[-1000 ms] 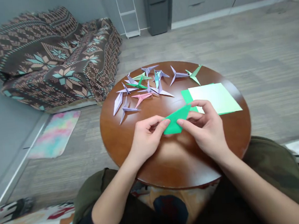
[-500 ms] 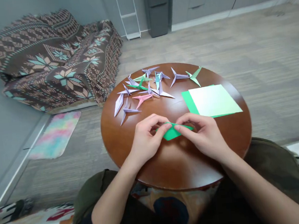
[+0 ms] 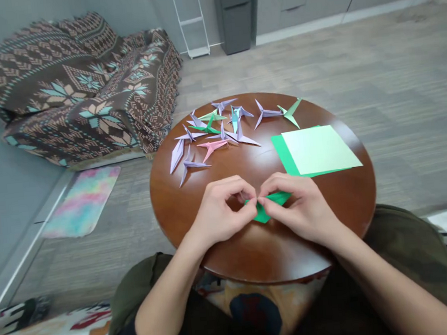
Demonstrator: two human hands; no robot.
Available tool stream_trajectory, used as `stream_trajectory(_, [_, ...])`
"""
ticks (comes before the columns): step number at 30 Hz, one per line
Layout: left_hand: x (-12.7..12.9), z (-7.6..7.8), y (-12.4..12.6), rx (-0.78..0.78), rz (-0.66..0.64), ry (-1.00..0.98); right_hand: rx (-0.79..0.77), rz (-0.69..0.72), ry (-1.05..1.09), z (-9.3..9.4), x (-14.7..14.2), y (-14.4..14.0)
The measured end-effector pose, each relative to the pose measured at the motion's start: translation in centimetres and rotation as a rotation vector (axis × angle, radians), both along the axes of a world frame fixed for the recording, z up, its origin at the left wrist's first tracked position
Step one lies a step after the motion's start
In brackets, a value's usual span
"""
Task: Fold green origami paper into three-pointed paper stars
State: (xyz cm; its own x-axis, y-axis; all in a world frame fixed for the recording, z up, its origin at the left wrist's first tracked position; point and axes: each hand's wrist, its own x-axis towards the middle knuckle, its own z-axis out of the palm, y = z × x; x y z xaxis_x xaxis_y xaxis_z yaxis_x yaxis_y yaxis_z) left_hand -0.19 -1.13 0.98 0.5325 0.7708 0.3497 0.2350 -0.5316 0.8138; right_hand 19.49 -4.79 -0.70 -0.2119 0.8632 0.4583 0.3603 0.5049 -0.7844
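A folded piece of green origami paper (image 3: pixel 263 215) is pinched between my two hands above the near half of the round table. My left hand (image 3: pixel 227 209) grips its left side with thumb and fingertips. From the right, my right hand (image 3: pixel 293 200) pinches it the same way, and the two thumbs almost meet at the middle. The fingers hide part of the paper, so its exact folds cannot be made out. Beyond my right hand lies a stack of square paper sheets, a pale green one (image 3: pixel 320 150) over a bright green one (image 3: pixel 285 156).
Several folded paper cranes, among them a pink one (image 3: pixel 212 148), a purple one (image 3: pixel 191 165) and a light green one (image 3: pixel 291 112), lie at the back of the brown round table (image 3: pixel 264 261). A cloth-covered sofa (image 3: pixel 94 95) stands at the far left, near a pastel mat (image 3: pixel 82 202).
Both hands and the green paper have come slightly nearer to me. My fingertips have drawn together at the paper's middle, and its lower point now tips toward me.
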Motion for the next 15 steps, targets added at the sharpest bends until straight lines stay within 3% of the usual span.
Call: stream_trajectory(15, [-1.9,0.9,1.2,0.026,0.062,0.013,-0.099,-0.095,0.042,0.6,1.4,0.6])
